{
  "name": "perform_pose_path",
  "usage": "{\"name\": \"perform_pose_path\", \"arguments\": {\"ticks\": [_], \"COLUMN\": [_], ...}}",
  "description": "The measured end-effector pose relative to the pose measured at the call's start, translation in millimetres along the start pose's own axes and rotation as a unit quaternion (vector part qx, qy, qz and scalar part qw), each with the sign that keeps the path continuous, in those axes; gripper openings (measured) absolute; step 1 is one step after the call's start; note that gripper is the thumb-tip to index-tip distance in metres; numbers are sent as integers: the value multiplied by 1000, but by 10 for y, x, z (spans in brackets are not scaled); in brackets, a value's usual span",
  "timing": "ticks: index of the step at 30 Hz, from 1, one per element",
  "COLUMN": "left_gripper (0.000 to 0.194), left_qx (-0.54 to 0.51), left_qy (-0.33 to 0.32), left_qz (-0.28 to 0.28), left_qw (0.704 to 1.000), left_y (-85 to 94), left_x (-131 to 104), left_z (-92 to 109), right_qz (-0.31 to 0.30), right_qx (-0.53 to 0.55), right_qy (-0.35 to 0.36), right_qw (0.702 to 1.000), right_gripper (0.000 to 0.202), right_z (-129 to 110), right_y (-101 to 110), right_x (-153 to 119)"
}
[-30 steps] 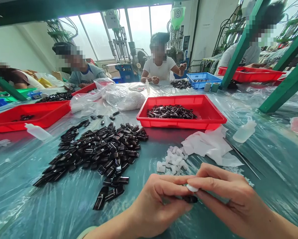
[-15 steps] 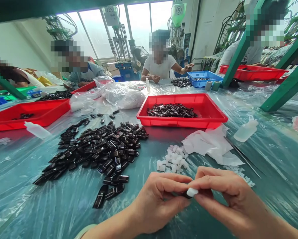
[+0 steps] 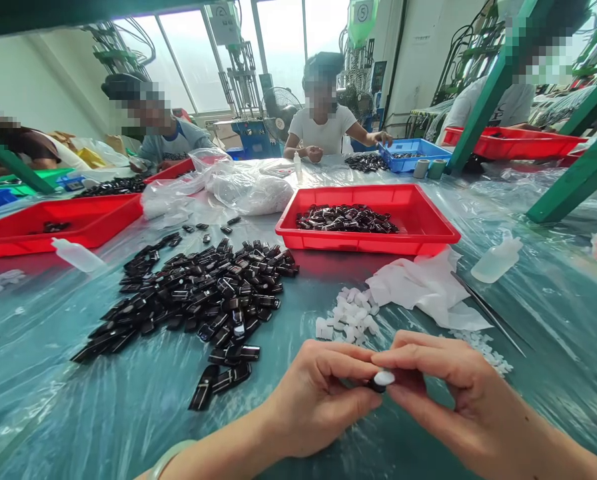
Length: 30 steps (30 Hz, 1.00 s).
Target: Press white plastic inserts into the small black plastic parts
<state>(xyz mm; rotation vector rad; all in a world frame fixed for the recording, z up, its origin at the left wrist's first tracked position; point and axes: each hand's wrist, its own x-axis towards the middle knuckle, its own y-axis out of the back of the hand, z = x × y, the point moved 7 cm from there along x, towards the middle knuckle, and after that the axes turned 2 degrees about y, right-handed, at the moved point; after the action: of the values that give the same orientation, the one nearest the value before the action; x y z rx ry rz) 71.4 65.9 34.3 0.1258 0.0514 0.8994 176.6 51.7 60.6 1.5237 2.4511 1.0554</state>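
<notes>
Left hand [image 3: 323, 393]: thumb and fingers narrowed, holding a small black piece [image 3: 378, 387], most of it hidden. Right hand [image 3: 446, 390]: thumb and forefinger close together beside a white piece [image 3: 385, 377] at the black piece's exposed end; cannot tell whether they grip it or only touch. Both pieces are raised above the tabletop [image 3: 128, 413], between the hands.

Room: a film-covered strip of tabletop separates the left hand from the pile of black parts [image 3: 193, 287], whose stragglers reach toward the near side. Tighter beyond the fingers: the heap of white bits [image 3: 351, 317] sits just behind them. Tweezers [image 3: 496, 323] slant past the right hand, tips toward the near side, white scraps [image 3: 486, 350] alongside. White sheet [image 3: 418, 287] lies by the near edge of the red tray [image 3: 358, 241]; bottle [image 3: 496, 261] well apart, right.
</notes>
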Motion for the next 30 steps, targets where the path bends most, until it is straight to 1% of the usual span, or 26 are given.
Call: {"name": "perform_pose_path", "arguments": {"ticks": [3,6,11,14,16,19,21,22,23,24,25,26,27,28,29,30], "left_gripper": [19,20,23,23,22,20,17,15,14,13,12,12,12,14,16,19], "left_qx": [-38,-82,-110,-86,-59,-39,-67,-90,-114,-137,-157,-174,-187,-197,-201,-202], "left_qy": [25,51,50,47,50,65,83,93,102,111,120,130,140,151,163,175], "left_qz": [13,8,-1,-6,-5,-5,3,11,21,29,35,39,43,49,54,62], "left_qw": [999,995,993,995,997,997,994,992,988,984,980,975,971,968,964,962], "left_y": [13,7,2,-7,-14,-26,-24,-16,-6,2,7,10,12,17,23,33], "left_x": [-4,-3,7,7,6,11,18,20,21,19,15,9,2,-5,-12,-19], "left_z": [-53,-82,-43,-33,-41,-79,-119,-142,-164,-184,-200,-212,-220,-225,-228,-228], "right_qz": [40,51,26,9,-14,-39,-33,-8,42,117,209,316,407,473,521,551], "right_qx": [-23,-32,-32,-41,-64,-97,-95,-93,-92,-94,-99,-108,-114,-130,-164,-201], "right_qy": [30,62,61,50,33,17,31,38,39,33,20,4,-10,-13,-36,-74], "right_qw": [998,996,997,998,997,994,994,995,994,988,973,942,906,871,837,807], "right_gripper": [24,18,15,14,14,13,15,17,19,21,24,28,33,43,56,66], "right_z": [-54,-102,-82,-55,-25,6,2,7,24,58,108,170,242,309,403,524], "right_y": [65,71,2,-32,-66,-96,-74,-21,78,228,416,633,834,1011,1175,1326], "right_x": [-7,-5,-6,-16,-25,-44,-47,-41,-31,-28,-44,-92,-153,-206,-253,-291]}}
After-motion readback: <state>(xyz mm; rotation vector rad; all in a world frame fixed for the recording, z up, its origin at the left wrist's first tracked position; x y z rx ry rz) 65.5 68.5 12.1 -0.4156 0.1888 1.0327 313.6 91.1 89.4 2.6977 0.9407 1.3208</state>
